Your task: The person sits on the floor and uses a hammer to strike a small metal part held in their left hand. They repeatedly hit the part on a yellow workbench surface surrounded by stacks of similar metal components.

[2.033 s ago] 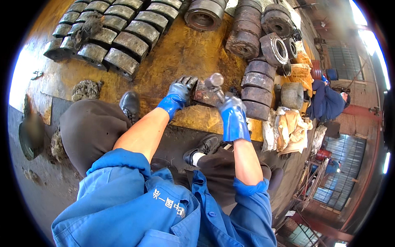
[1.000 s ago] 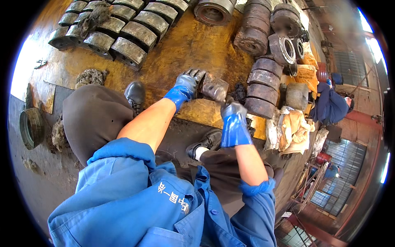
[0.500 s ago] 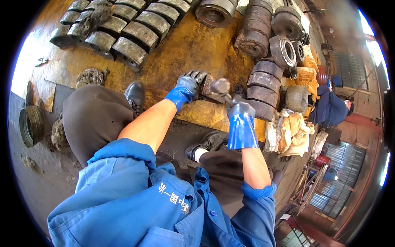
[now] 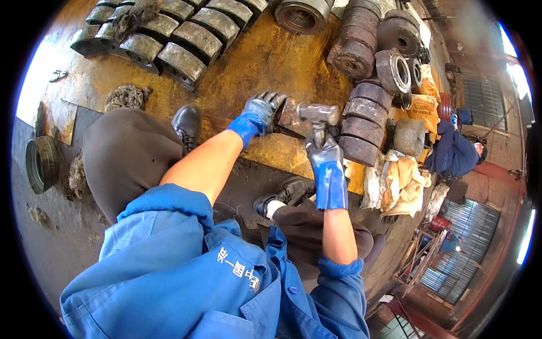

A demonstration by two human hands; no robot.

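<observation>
My right hand (image 4: pixel 325 153), in a blue-cuffed glove with dark, oily fingers, is closed round the handle of a hammer (image 4: pixel 318 114). The hammer's steel head is blurred at its left end and overlaps the right part of a rusty, curved metal block (image 4: pixel 291 120); whether they touch I cannot tell. My left hand (image 4: pixel 262 114), gloved the same way, has its fingers bent over the block's left end and steadies it on the oily yellow plate (image 4: pixel 226 93).
Rows of curved metal blocks (image 4: pixel 195 39) stand far left. To the right are a row of dark blocks (image 4: pixel 361 124), stacked cylinders (image 4: pixel 351 53) and metal rings (image 4: pixel 393 70). Tangled fibre (image 4: pixel 125 97) lies by my left knee. Another person (image 4: pixel 456 150) is bent over at far right.
The hammer head has swung round and now shows side-on, a little farther right. My right wrist has shifted slightly left. My left hand keeps its place on the block.
</observation>
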